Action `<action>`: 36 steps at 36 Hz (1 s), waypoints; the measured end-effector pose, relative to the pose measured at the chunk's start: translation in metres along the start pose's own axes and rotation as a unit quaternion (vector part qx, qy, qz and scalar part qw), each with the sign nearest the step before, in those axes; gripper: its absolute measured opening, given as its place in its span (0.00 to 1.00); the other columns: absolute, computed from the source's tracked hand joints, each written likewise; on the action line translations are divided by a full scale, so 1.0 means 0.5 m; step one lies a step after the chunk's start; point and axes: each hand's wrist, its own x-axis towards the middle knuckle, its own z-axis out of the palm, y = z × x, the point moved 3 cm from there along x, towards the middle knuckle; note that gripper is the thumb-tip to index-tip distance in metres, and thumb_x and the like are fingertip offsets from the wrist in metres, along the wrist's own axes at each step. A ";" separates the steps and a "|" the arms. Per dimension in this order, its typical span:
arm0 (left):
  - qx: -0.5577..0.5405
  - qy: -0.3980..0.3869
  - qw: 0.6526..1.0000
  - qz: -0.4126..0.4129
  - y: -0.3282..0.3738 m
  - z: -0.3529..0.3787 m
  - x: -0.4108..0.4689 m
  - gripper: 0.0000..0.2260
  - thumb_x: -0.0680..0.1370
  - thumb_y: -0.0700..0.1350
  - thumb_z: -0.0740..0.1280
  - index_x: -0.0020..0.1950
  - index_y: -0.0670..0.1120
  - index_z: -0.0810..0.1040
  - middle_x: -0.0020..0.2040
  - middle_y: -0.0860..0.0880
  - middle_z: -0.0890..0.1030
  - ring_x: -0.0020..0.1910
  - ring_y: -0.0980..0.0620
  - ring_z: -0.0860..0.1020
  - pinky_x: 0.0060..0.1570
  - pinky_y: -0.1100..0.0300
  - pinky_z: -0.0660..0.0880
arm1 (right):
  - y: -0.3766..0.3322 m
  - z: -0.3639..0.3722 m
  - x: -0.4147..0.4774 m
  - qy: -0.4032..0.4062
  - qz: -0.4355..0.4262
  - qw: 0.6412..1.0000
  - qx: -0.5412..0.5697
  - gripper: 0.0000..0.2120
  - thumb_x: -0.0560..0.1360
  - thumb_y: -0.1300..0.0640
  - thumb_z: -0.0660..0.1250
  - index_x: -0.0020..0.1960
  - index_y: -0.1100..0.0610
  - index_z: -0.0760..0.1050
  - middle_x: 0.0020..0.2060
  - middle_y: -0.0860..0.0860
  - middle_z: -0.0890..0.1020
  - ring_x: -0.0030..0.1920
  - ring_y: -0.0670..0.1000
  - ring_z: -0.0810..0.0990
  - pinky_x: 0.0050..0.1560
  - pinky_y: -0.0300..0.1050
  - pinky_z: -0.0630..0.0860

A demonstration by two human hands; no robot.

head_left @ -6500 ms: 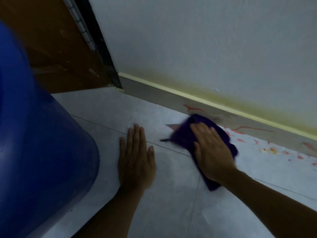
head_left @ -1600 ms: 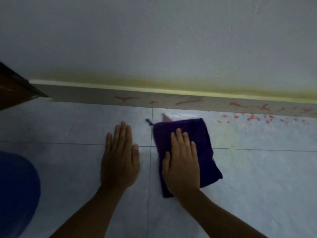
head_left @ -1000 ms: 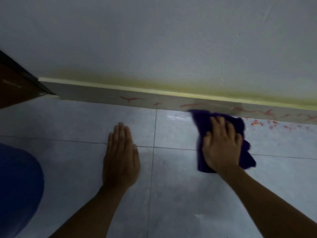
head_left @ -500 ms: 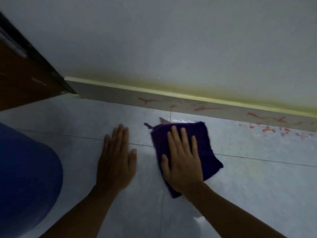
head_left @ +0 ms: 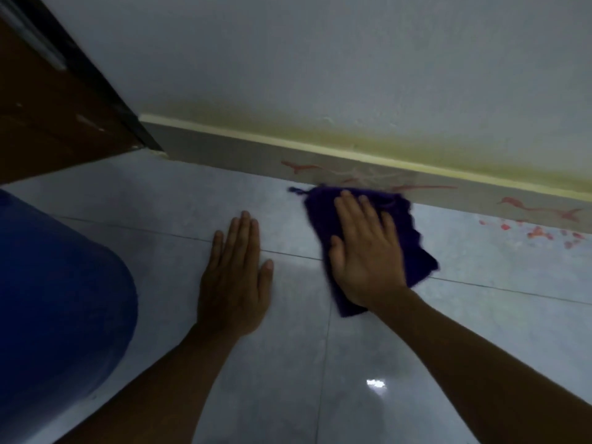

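Note:
A dark purple cloth (head_left: 413, 238) lies flat on the pale tiled floor (head_left: 288, 379), its far edge touching the grey skirting board (head_left: 224, 149). My right hand (head_left: 365, 251) presses on the cloth with straight, spread fingers. My left hand (head_left: 237, 277) rests flat on the bare tile to the left of the cloth, fingers straight and together. Red smears (head_left: 541, 211) mark the skirting board, and red spots (head_left: 541, 233) dot the floor to the right of the cloth.
A large blue rounded container (head_left: 57, 315) fills the lower left. A brown wooden door (head_left: 41, 123) with a dark frame stands at the upper left. A white wall (head_left: 352, 59) with yellowish staining rises above the skirting.
My right hand has slid the cloth forward and right until it touches the skirting board. My left hand has stayed flat in place. The view has turned slightly.

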 end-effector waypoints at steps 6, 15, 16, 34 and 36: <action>-0.014 0.018 1.000 0.001 0.006 -0.001 -0.002 0.29 0.86 0.52 0.49 0.84 0.39 0.55 0.85 0.40 0.55 0.85 0.43 0.54 0.82 0.41 0.55 | 0.251 -0.038 -0.096 0.077 0.302 0.950 -0.007 0.34 0.79 0.45 0.50 0.78 0.64 0.56 0.76 0.65 0.62 0.75 0.66 0.61 0.74 0.67 0.59; -0.017 0.016 1.000 0.000 0.009 0.002 0.001 0.29 0.86 0.52 0.49 0.84 0.39 0.55 0.85 0.40 0.55 0.85 0.43 0.53 0.83 0.41 0.54 | 0.096 0.010 -0.068 0.069 0.229 0.971 -0.029 0.33 0.80 0.45 0.48 0.80 0.62 0.54 0.79 0.61 0.58 0.79 0.63 0.55 0.78 0.64 0.52; -0.015 0.013 1.000 -0.001 0.009 0.002 0.002 0.29 0.86 0.52 0.49 0.84 0.39 0.55 0.85 0.40 0.54 0.85 0.43 0.53 0.83 0.41 0.54 | 0.061 0.016 -0.059 0.061 0.187 0.980 -0.027 0.33 0.80 0.45 0.49 0.80 0.62 0.53 0.80 0.60 0.57 0.80 0.62 0.54 0.78 0.63 0.51; -0.034 -0.020 0.999 -0.032 0.029 -0.001 0.004 0.31 0.84 0.52 0.46 0.84 0.37 0.52 0.85 0.39 0.51 0.85 0.41 0.51 0.84 0.42 0.48 | 0.199 -0.014 -0.080 0.039 0.057 0.997 0.037 0.29 0.82 0.48 0.47 0.81 0.58 0.54 0.80 0.54 0.57 0.81 0.54 0.53 0.79 0.56 0.52; -0.041 -0.018 0.999 -0.021 0.052 -0.001 0.006 0.31 0.84 0.51 0.47 0.84 0.37 0.53 0.85 0.38 0.52 0.85 0.41 0.52 0.83 0.40 0.50 | 0.273 -0.028 -0.116 0.054 0.136 0.989 0.025 0.30 0.82 0.48 0.46 0.81 0.60 0.54 0.80 0.57 0.58 0.80 0.57 0.55 0.79 0.58 0.53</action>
